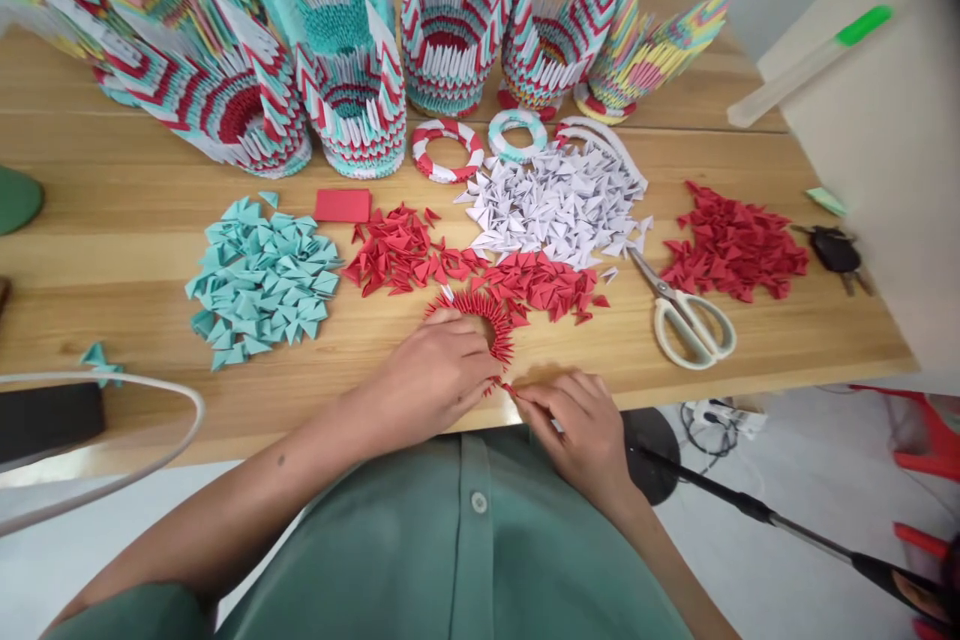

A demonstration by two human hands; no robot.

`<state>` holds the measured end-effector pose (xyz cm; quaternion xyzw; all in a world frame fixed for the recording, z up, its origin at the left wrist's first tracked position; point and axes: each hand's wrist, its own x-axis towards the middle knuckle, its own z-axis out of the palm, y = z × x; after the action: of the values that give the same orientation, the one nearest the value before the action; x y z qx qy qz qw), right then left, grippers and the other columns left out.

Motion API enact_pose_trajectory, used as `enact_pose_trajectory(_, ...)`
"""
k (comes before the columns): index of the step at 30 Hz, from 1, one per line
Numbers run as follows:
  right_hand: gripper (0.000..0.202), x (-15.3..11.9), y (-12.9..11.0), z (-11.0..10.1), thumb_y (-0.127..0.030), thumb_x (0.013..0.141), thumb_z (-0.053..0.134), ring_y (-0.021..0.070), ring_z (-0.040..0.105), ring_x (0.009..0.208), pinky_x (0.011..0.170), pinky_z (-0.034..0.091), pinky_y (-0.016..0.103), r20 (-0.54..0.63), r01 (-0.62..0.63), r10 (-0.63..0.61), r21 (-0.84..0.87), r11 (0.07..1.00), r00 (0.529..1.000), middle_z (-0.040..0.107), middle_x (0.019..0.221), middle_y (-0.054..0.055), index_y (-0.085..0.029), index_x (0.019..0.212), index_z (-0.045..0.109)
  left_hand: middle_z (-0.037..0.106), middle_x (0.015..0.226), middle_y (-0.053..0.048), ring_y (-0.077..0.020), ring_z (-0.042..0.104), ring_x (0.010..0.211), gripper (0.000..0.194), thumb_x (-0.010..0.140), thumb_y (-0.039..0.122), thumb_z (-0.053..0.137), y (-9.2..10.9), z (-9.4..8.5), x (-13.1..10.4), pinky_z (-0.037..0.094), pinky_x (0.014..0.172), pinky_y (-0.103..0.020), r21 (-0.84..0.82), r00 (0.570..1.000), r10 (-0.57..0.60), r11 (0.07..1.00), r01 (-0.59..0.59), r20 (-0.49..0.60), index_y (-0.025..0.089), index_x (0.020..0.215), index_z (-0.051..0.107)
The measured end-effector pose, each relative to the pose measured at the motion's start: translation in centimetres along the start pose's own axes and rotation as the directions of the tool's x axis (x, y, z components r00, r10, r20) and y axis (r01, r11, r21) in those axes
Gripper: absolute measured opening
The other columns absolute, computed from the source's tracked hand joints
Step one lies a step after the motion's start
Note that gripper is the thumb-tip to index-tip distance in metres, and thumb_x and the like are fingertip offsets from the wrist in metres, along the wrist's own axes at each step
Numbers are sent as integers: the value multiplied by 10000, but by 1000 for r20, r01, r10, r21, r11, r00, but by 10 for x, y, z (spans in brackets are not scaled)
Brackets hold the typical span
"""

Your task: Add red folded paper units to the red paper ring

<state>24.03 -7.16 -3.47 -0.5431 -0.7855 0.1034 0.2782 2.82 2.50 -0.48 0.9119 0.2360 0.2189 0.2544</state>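
Observation:
A ring of red folded paper pieces [498, 320] lies near the front edge of the wooden table, its points fanning outward. My left hand [446, 370] grips the ring's left and near side, covering part of it. My right hand [574, 420] pinches a small red paper piece [508, 388] at the ring's near end, close to my left fingertips. Just beyond the ring are loose red paper triangles [540, 285] and another red heap [397, 250]. White paper triangles [559, 205] are piled behind them, and turquoise ones [266, 280] lie to the left.
Several folded-paper swan baskets [352, 135] line the back. Before them lie a red-white ring [448, 175] and a turquoise-white ring [517, 155]. Scissors [694, 330], a red pile [739, 245] and keys [836, 250] are at right. A white cable [187, 395] arcs across the left.

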Motion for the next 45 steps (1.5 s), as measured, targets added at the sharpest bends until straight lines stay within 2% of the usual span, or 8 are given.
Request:
enact_pose_trajectory(16, 117, -2, 6, 2, -95, 875, 675, 156, 531, 707, 679, 364, 323, -10, 20, -19, 80, 997, 1000, 641, 739, 9, -198, 920, 641, 659, 782, -40, -186, 535, 804, 180, 930, 126, 534, -3, -1, -4, 424, 865, -337, -165, 1000, -29, 986, 27, -8, 160, 836, 683)
enact_pose_trajectory(45, 81, 4, 4, 2, -142, 897, 651, 153, 566, 680, 656, 386, 321, -10, 27, -26, 39, 999, 1000, 646, 722, -4, -222, 903, 645, 656, 758, -37, -186, 543, 791, 231, 954, 149, 492, -2, -4, -3, 435, 861, -335, -147, 999, -41, 988, 41, 8, 160, 816, 677)
